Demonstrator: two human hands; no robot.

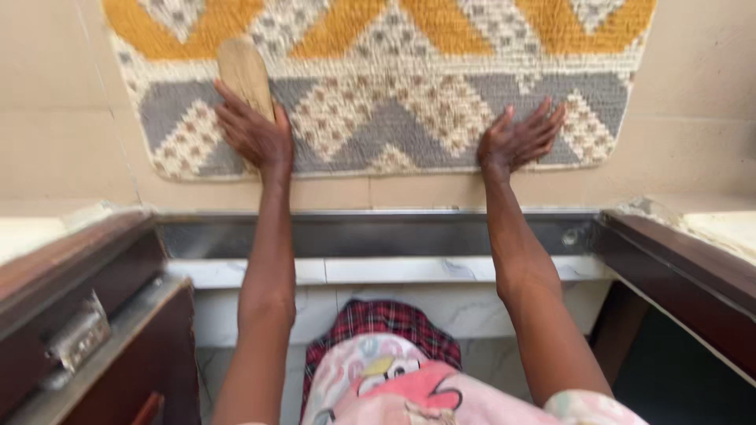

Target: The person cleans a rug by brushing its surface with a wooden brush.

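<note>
A woven mat (394, 86) with yellow, grey and cream zigzags lies on beige floor tiles just past a doorway. My left hand (253, 130) rests on the mat's near left part, closed around a flat tan wooden brush (244, 72) that points away from me. My right hand (520, 138) lies flat on the mat's near right part, with its fingers spread and nothing in it. Both arms reach forward over the threshold.
A dark metal door track (370, 234) and a white marble step (378, 270) cross the view below the mat. Dark wooden door frames stand at the left (87, 315) and the right (685, 275). My pink and plaid clothing (394, 370) shows at the bottom.
</note>
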